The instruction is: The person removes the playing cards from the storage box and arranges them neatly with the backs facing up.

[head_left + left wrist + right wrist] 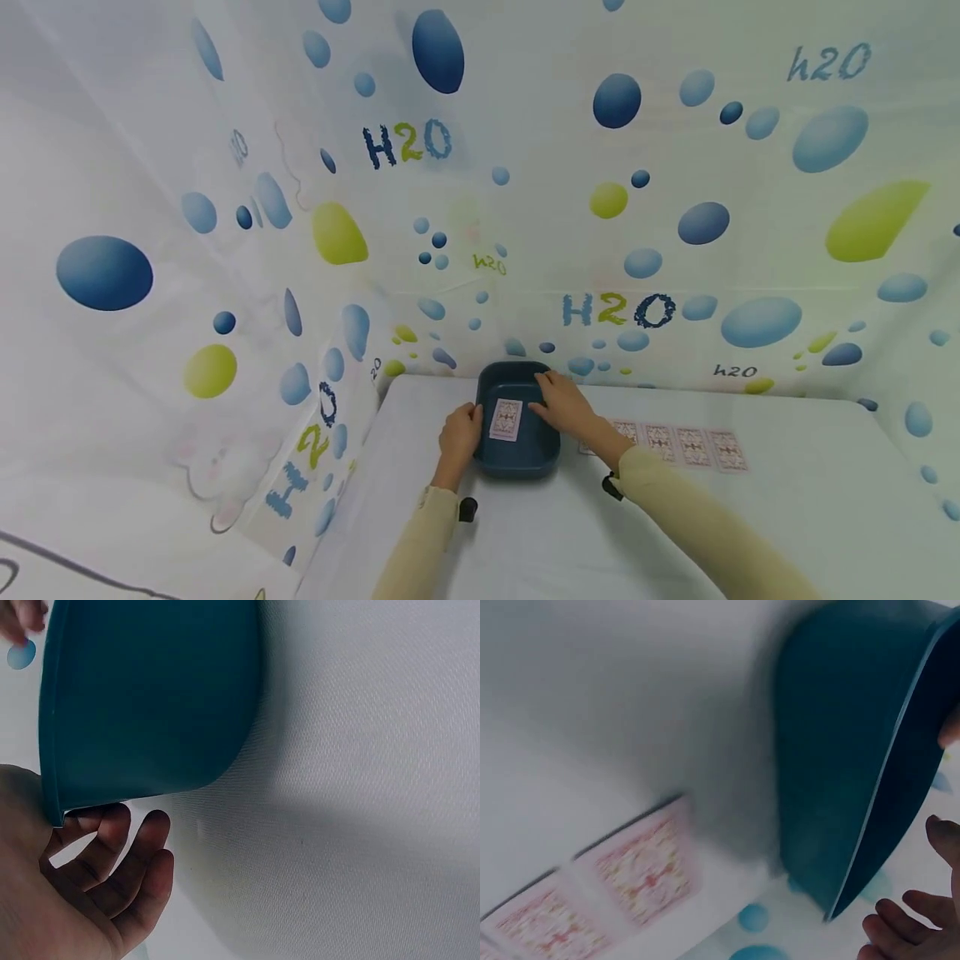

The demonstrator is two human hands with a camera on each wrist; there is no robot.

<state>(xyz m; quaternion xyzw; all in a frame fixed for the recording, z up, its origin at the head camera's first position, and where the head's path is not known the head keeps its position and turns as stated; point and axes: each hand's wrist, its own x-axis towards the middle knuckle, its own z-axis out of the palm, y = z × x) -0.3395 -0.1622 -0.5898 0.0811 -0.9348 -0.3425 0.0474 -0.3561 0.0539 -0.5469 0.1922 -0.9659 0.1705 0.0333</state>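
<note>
A dark teal plastic basin (517, 469) stands on the white table, with a red-and-white patterned playing card (506, 419) lying face down inside it. My left hand (460, 433) grips the basin's left rim; in the left wrist view its fingers (142, 881) curl beneath the lip on the outside. My right hand (567, 407) is over the basin's upper right edge. In the right wrist view its fingers (900, 926) are spread and loosely bent beside the rim, apart from it, holding nothing.
Right of the basin, several matching cards (693, 447) lie face down in a row on the white tablecloth (810, 500); my right forearm partly covers the row in the head view. A white curtain (525, 250) with blue and green drops rises behind the table and at its left.
</note>
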